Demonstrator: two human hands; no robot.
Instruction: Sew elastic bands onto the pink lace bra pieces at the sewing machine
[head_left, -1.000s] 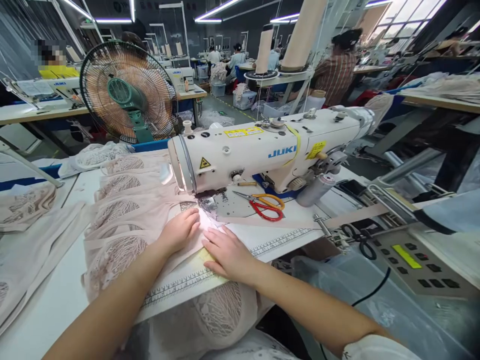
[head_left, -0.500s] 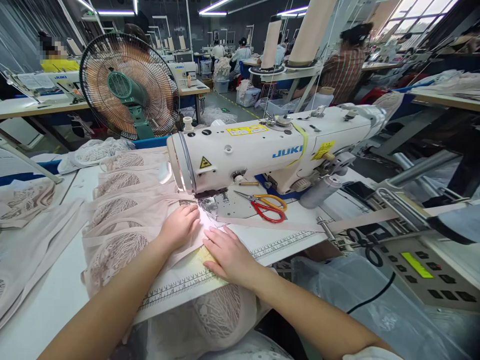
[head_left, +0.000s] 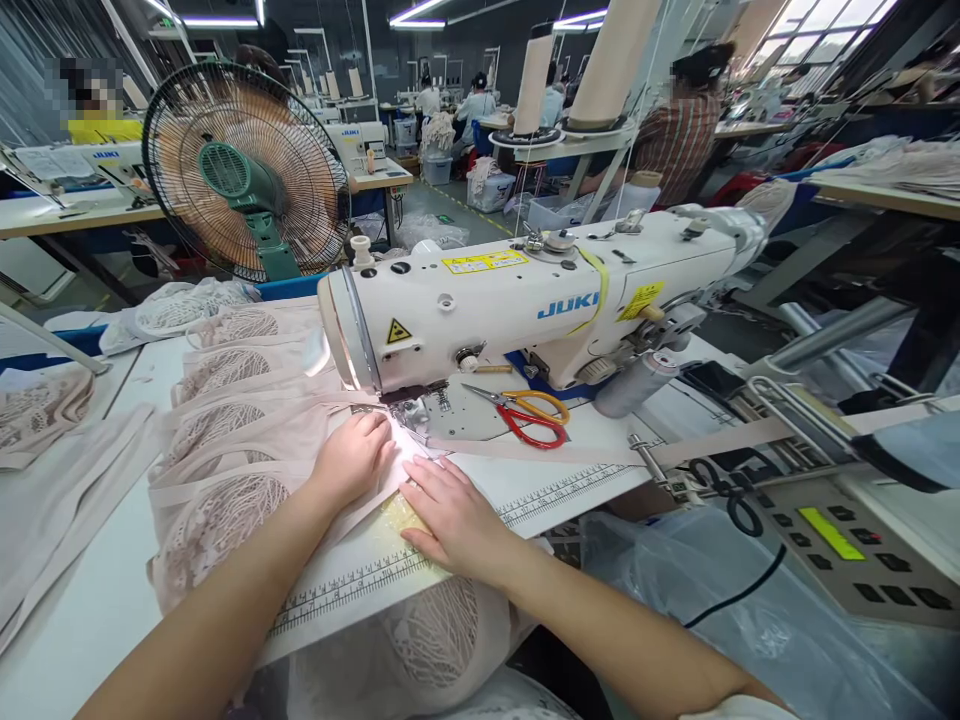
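Bending its fingers, the left hand [head_left: 351,458] rests on the pale pink cloth [head_left: 396,474], but I cannot tell if it pinches any of it. The right hand [head_left: 454,515] lies nearly flat on the cloth's edge, fingers a little apart, thumb out to the side. The cloth is on the white table [head_left: 112,580], by the near end of a big white sewing machine [head_left: 480,300]. Red and yellow scissors [head_left: 534,417] lie near the right hand. Lacy pieces [head_left: 221,520] lie to the left.
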